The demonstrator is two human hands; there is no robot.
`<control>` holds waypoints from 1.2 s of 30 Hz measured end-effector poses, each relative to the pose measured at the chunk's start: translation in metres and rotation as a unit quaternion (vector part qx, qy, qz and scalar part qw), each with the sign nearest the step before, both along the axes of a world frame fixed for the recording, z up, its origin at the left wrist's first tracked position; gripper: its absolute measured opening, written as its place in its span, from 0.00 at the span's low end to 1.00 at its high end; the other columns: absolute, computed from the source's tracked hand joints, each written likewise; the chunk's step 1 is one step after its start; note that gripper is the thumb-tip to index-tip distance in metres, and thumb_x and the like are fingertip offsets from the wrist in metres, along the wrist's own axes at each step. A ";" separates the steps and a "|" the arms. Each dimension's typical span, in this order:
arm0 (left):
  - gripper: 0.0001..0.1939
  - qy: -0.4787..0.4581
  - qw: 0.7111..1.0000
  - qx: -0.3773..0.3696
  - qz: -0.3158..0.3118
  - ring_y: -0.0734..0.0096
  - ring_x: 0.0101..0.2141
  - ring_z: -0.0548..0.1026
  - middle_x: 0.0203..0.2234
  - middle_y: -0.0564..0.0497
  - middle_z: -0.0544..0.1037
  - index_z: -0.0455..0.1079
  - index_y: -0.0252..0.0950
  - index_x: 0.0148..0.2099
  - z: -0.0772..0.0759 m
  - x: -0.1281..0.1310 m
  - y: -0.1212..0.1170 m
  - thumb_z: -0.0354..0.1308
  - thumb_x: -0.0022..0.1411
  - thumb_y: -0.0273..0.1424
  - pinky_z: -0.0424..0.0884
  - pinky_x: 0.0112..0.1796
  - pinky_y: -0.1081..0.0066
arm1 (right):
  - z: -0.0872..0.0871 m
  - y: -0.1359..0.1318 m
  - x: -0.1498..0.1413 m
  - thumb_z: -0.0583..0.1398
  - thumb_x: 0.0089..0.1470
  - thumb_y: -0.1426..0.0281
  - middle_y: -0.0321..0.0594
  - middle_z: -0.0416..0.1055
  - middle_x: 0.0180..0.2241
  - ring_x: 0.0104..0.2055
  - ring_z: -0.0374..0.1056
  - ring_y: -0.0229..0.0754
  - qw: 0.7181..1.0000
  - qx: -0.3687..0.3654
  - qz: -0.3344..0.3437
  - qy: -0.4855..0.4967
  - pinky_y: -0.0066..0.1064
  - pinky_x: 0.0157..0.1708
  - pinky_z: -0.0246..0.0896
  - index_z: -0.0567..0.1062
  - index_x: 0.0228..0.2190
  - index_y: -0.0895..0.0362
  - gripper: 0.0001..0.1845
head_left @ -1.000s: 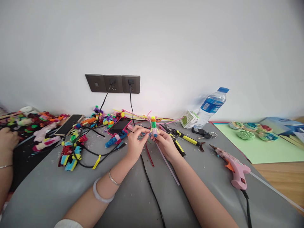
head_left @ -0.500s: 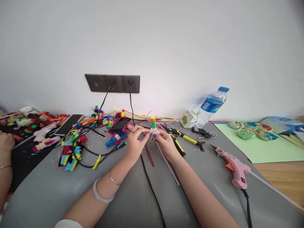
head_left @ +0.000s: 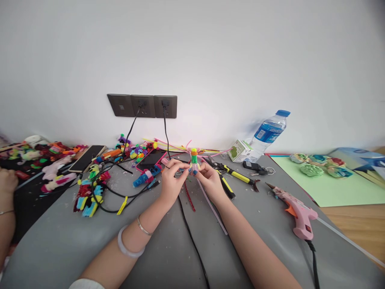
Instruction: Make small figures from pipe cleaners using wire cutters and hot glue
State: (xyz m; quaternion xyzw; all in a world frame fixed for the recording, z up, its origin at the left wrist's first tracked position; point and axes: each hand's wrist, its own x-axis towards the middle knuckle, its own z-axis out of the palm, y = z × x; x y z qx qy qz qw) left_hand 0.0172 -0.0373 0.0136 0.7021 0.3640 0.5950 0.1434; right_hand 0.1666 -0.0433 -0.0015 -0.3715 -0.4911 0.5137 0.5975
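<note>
A small pipe-cleaner figure (head_left: 195, 159), with yellow, orange and green bands and a pale pink lower part, is held upright between both hands over the grey table. My left hand (head_left: 173, 176) pinches its left side with thumb and forefinger. From the other side, my right hand (head_left: 210, 180) closes its fingertips on the figure's lower right. The fingertips hide part of the base. Under the hands lie a red glittery pipe cleaner (head_left: 189, 196) and a pale pink strip (head_left: 213, 208).
Yellow-handled pliers (head_left: 237, 173) lie right of my hands, with a pink glue gun (head_left: 296, 214) farther right. A water bottle (head_left: 269, 132) stands by the wall. Black cables (head_left: 192, 245) cross the table. Finished pipe-cleaner pieces (head_left: 90, 192) lie left. Another person's hand (head_left: 7, 180) shows at the far left.
The figure has shifted very slightly in my fingers, its top a touch lower and to the right. Both hands otherwise keep nearly the same place.
</note>
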 end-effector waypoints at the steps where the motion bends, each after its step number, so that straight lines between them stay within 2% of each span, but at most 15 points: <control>1: 0.05 0.000 1.000 0.003 0.000 0.71 0.34 0.74 0.31 0.52 0.75 0.75 0.38 0.37 0.000 0.000 0.000 0.60 0.62 0.23 0.71 0.36 0.72 | 0.000 0.000 0.000 0.71 0.46 0.56 0.33 0.68 0.25 0.28 0.61 0.38 1.000 0.005 -0.005 -0.005 0.30 0.31 0.54 0.68 0.24 0.54 0.20; 13: 0.06 0.012 1.000 0.013 0.005 0.71 0.35 0.74 0.31 0.51 0.75 0.76 0.38 0.37 -0.001 -0.001 0.001 0.59 0.63 0.24 0.71 0.36 0.71 | -0.006 0.002 0.003 0.68 0.48 0.56 0.33 0.65 0.25 0.27 0.57 0.38 0.997 0.032 -0.036 -0.068 0.31 0.30 0.52 0.66 0.24 0.53 0.19; 22: 0.06 0.010 1.000 0.011 0.000 0.71 0.35 0.74 0.32 0.51 0.75 0.76 0.37 0.38 -0.001 -0.001 0.001 0.60 0.62 0.22 0.71 0.36 0.72 | -0.005 0.002 0.000 0.68 0.49 0.58 0.31 0.63 0.24 0.27 0.57 0.37 0.998 0.045 -0.023 -0.039 0.30 0.30 0.51 0.65 0.26 0.53 0.19; 26: 0.06 0.007 1.000 0.008 0.002 0.71 0.35 0.74 0.32 0.52 0.75 0.76 0.37 0.38 -0.001 -0.001 0.001 0.60 0.62 0.22 0.71 0.36 0.72 | -0.003 0.002 -0.001 0.69 0.48 0.57 0.32 0.67 0.26 0.28 0.60 0.37 0.999 0.032 -0.021 -0.006 0.29 0.30 0.53 0.67 0.30 0.52 0.18; 30: 0.06 0.005 1.000 -0.005 0.005 0.71 0.35 0.74 0.31 0.51 0.75 0.76 0.38 0.38 -0.001 -0.001 0.002 0.59 0.62 0.23 0.71 0.36 0.72 | -0.001 0.001 -0.001 0.69 0.49 0.57 0.36 0.73 0.32 0.33 0.66 0.41 0.999 0.026 -0.017 -0.007 0.32 0.35 0.58 0.72 0.33 0.53 0.16; 36: 0.07 0.002 1.000 -0.005 0.006 0.71 0.35 0.74 0.32 0.51 0.75 0.76 0.38 0.38 -0.001 -0.002 0.002 0.59 0.62 0.22 0.71 0.37 0.71 | 0.002 0.000 0.000 0.69 0.48 0.57 0.37 0.75 0.31 0.34 0.68 0.42 1.000 0.008 -0.004 -0.004 0.33 0.38 0.60 0.74 0.31 0.53 0.15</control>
